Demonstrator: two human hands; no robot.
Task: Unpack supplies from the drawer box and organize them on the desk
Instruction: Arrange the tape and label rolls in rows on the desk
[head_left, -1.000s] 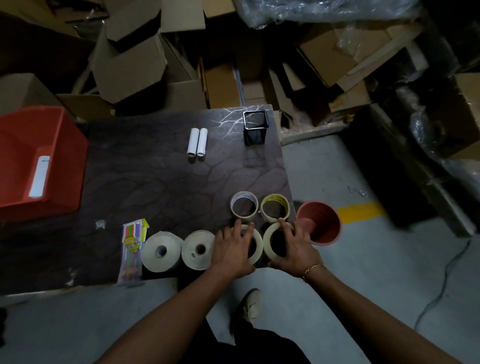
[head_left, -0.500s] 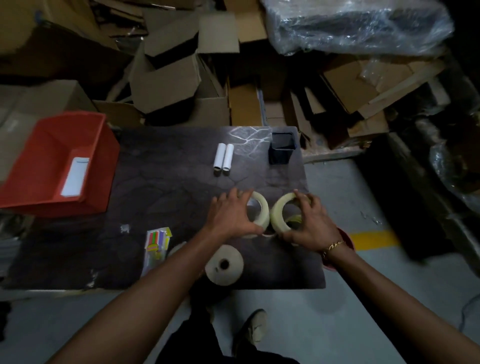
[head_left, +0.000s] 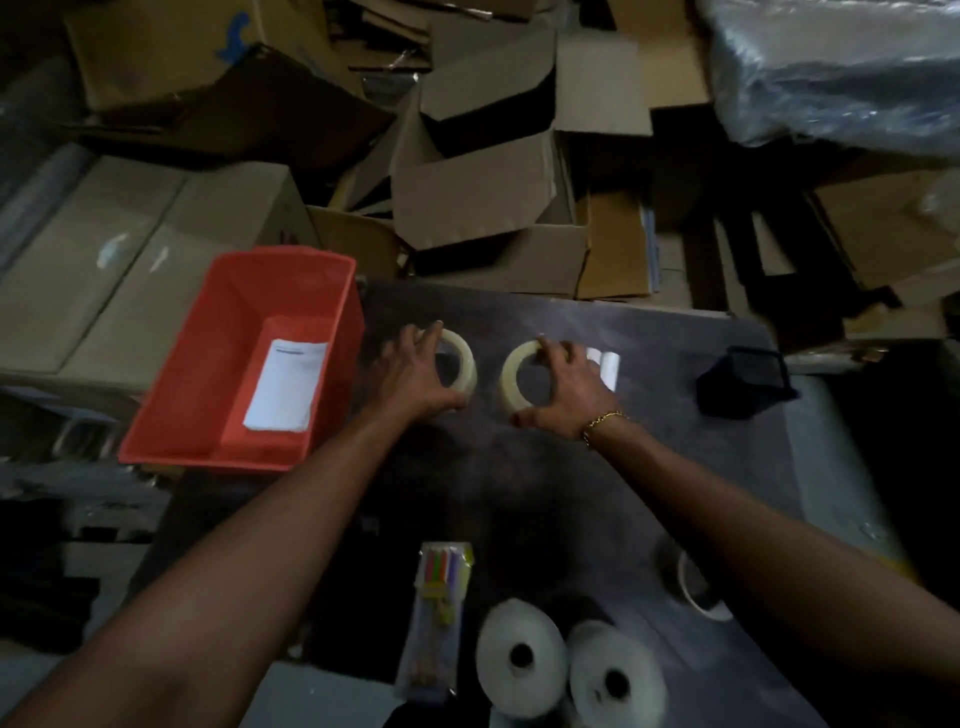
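Note:
Far back on the dark desk (head_left: 545, 483), my left hand (head_left: 410, 374) grips a pale tape roll (head_left: 460, 358), while my right hand (head_left: 563, 387) grips a second pale tape roll (head_left: 511, 376) beside it. Both rolls are tilted on edge, a small gap between them. The orange drawer box (head_left: 218, 415) stands at the desk's left, with a white paper (head_left: 285, 384) lying inside. Two white tubes (head_left: 605, 366) lie just right of my right hand. Two thick white rolls (head_left: 566, 670) sit at the near edge, next to a pack of coloured pens (head_left: 439, 597).
A black mesh holder (head_left: 743, 382) stands at the desk's far right. Another tape roll (head_left: 696, 587) shows partly under my right forearm. Cardboard boxes (head_left: 488, 208) are piled behind the desk, and plastic wrap (head_left: 831, 67) lies at the top right.
Both hands have carried the two pale tape rolls from the desk's near right edge to its far side, close to the orange box. The view has swung left.

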